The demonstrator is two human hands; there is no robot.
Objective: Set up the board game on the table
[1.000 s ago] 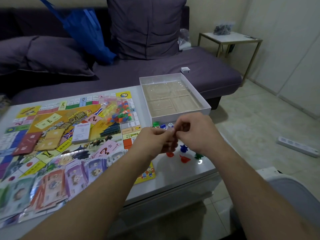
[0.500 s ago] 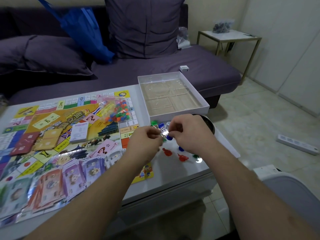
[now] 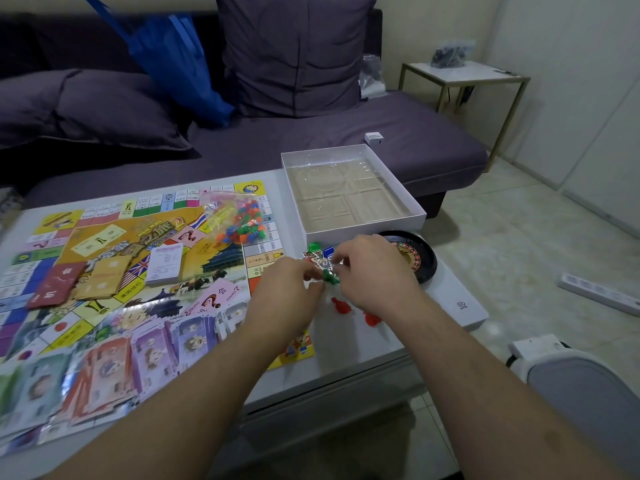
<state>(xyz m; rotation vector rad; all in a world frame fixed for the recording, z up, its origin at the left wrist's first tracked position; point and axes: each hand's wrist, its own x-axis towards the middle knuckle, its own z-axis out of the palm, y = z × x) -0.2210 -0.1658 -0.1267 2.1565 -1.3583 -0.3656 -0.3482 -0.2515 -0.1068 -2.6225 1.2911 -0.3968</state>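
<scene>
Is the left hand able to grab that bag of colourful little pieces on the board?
Probably yes. The bag of colourful pieces lies in the open on the board, just beyond the left hand, nothing between them, though its fingers seem busy with a small piece.

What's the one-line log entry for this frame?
phase: sorting pawns | left hand: pinching | right hand: pinching green pawn | board: unfolded | box: open

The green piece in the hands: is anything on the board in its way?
Partly. The green piece sits between both hands beside the game board. The board's near edge is bare, but a bag of coloured pieces, card stacks and play money cover much of it.
</scene>
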